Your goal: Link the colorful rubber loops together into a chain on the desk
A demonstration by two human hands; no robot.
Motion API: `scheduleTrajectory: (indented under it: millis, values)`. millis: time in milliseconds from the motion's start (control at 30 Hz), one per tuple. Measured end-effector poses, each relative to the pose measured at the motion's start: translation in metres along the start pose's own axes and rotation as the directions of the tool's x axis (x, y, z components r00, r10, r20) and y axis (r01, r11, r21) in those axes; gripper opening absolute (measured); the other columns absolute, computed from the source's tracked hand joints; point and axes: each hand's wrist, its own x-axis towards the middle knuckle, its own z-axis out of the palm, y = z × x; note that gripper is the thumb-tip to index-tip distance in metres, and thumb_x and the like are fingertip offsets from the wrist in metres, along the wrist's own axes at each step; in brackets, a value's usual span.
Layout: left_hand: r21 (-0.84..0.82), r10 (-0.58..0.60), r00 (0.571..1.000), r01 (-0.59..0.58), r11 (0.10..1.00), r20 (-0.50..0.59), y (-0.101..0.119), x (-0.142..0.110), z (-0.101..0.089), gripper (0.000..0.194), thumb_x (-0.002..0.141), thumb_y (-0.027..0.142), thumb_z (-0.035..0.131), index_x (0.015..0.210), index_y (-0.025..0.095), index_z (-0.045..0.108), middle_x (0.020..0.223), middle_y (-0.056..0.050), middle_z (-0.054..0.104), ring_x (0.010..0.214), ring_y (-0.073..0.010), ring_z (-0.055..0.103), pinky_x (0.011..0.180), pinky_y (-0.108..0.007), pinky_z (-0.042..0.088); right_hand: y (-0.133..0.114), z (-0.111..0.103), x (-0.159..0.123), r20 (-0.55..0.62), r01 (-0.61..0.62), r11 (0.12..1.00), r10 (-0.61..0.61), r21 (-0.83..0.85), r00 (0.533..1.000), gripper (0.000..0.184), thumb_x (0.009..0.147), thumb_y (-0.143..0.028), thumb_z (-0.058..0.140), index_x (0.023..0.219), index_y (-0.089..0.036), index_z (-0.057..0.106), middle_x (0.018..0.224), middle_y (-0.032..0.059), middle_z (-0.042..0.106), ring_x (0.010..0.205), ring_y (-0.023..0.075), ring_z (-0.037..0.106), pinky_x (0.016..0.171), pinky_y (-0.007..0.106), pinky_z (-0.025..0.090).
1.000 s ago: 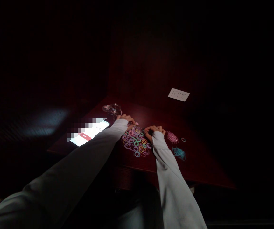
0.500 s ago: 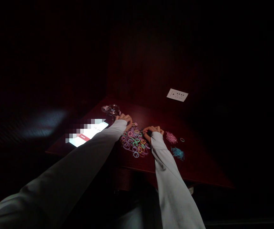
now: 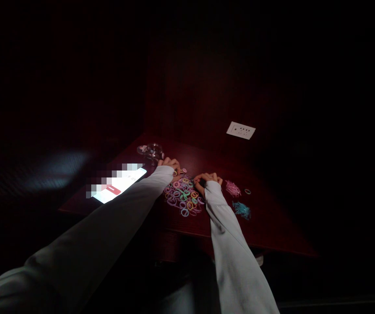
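A pile of colourful hair ties (image 3: 183,201), mostly purple, yellow, green and pink, lies on the dark red table (image 3: 265,222). My left hand (image 3: 170,166) bends over the pile's far left edge, its fingers curled downward; anything between the fingertips is too small to make out. At the pile's right side is my right hand (image 3: 208,179), with thumb and forefinger pinched together; what they hold, if anything, I cannot tell. To the right of it sit a pink bunch of thin bands (image 3: 232,188) and a teal bunch (image 3: 241,210). A single small ring-shaped hair tie (image 3: 247,191) lies beside the pink bunch.
Behind my left hand stands a clear glass jar (image 3: 155,151) with its lid (image 3: 142,149) beside it. A lit phone (image 3: 126,184) showing a timer lies left of my left forearm. A white socket plate (image 3: 241,130) is on the wall. Surroundings are very dark.
The view has shifted slightly, so everything sits a little further left. My left hand has moved slightly at the pile's far edge; my right hand stays pinched in nearly the same place.
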Motion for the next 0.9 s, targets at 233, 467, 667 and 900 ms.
scheduleTrajectory:
  millis: [233,467,667,900]
  values:
    - [-0.058,-0.015,0.999,0.017,0.998,0.030,0.001,0.001,-0.001,0.006,0.087,0.024,0.067,0.087,0.021,0.072,0.125,-0.004,0.068,0.115,-0.0265,0.050,0.096,-0.043,0.035,-0.001,-0.001,-0.001,0.009,0.000,1.000,0.000,0.008,1.000,0.009,0.088,-0.031,0.068,0.088,-0.029,0.077,0.091,0.0007,0.074,0.102,0.0248,0.054,0.094,0.039,0.026]
    - [-0.134,-0.046,0.999,0.048,0.990,0.018,0.003,0.004,0.002,0.008,0.088,0.030,0.070,0.089,0.023,0.074,0.128,-0.002,0.069,0.119,-0.0260,0.049,0.100,-0.043,0.032,-0.001,-0.005,0.002,-0.015,-0.028,0.989,0.031,0.144,0.999,0.009,0.086,-0.031,0.068,0.088,-0.027,0.076,0.098,0.0040,0.076,0.099,0.0248,0.061,0.093,0.038,0.039]
    - [-0.233,-0.031,0.996,0.010,0.972,-0.086,0.010,0.005,-0.001,0.011,0.092,0.031,0.069,0.089,0.023,0.074,0.124,0.000,0.073,0.117,-0.0226,0.053,0.102,-0.042,0.030,0.004,0.009,0.008,-0.049,-0.094,0.885,0.131,0.455,0.990,0.021,0.083,-0.041,0.064,0.088,-0.024,0.074,0.084,0.0031,0.073,0.076,0.0184,0.062,0.073,0.031,0.048]
    - [-0.283,-0.040,0.996,0.016,0.959,-0.080,0.014,0.005,-0.009,0.012,0.089,0.027,0.069,0.079,0.022,0.073,0.114,0.001,0.077,0.111,-0.0218,0.057,0.101,-0.043,0.027,0.003,0.011,0.009,-0.067,-0.072,0.736,0.159,0.674,0.985,0.024,0.073,-0.044,0.068,0.081,-0.021,0.070,0.069,-0.0001,0.063,0.066,0.0137,0.055,0.063,0.025,0.044]
